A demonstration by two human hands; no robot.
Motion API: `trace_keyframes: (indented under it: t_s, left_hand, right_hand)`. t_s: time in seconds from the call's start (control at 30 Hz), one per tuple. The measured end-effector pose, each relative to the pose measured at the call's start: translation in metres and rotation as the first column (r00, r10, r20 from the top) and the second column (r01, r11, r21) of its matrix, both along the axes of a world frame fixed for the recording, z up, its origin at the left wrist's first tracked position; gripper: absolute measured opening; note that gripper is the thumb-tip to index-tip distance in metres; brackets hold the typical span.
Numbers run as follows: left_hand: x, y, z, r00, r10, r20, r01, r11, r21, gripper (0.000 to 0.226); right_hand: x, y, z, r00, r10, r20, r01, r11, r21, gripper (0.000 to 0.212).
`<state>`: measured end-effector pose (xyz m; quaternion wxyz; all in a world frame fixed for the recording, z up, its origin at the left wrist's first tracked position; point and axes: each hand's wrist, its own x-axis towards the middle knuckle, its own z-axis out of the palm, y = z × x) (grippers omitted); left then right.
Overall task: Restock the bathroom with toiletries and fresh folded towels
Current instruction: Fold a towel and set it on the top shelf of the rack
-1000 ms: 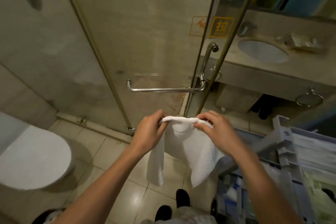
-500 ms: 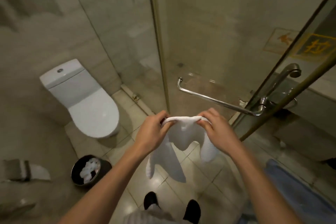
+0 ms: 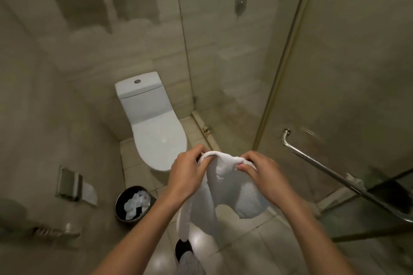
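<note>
A round dark waste bin (image 3: 119, 215) on the floor, left of the toilet (image 3: 156, 136), holds crumpled white material (image 3: 136, 203). The left hand (image 3: 187, 174) and right hand (image 3: 263, 172) each pinch the bunched top edge of a white towel (image 3: 225, 185) with curled fingers. It hangs limp between them above the floor tiles, just in front of the toilet.

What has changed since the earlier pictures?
The view swung left: the toilet moved from the left edge to the middle, the door handle slid right, the sink and cart left the view, the bin came in. Nothing was taken or let go. The left hand and right hand still pinch the towel by its top edge; it hangs below them.
</note>
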<state>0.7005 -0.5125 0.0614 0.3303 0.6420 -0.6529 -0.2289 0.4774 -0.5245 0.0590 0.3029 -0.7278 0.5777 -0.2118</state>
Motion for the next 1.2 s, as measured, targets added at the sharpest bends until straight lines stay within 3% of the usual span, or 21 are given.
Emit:
trace_keyframes:
  t_s: [0.4,0.6,0.8,1.07,1.2]
  left_hand:
    - [0.145,-0.075,0.005,0.974,0.121,-0.19,-0.121,0.993,0.012,0.009]
    - [0.183,-0.102,0.002,0.927,0.221,-0.304,-0.215,0.975,0.054,0.005]
    - [0.202,-0.136,-0.005,0.867,0.3,-0.398,-0.29,0.953,0.086,0.009]
    - [0.212,-0.192,-0.017,0.808,0.461,-0.367,-0.411,0.887,0.211,0.01]
    - [0.213,-0.226,-0.022,0.746,0.56,-0.361,-0.467,0.826,0.315,0.013]
  right_hand:
    - [0.166,-0.092,0.013,0.989,0.146,-0.018,-0.147,0.989,-0.03,0.006]
    - [0.219,-0.121,0.012,0.981,0.196,0.005,-0.196,0.98,-0.016,0.01]
    - [0.254,-0.162,0.008,0.968,0.249,0.002,-0.247,0.96,-0.131,0.015]
    - [0.277,-0.243,-0.012,0.934,0.349,0.076,-0.341,0.935,-0.101,0.015]
    - [0.287,-0.29,-0.031,0.917,0.396,0.043,-0.395,0.918,-0.024,0.027]
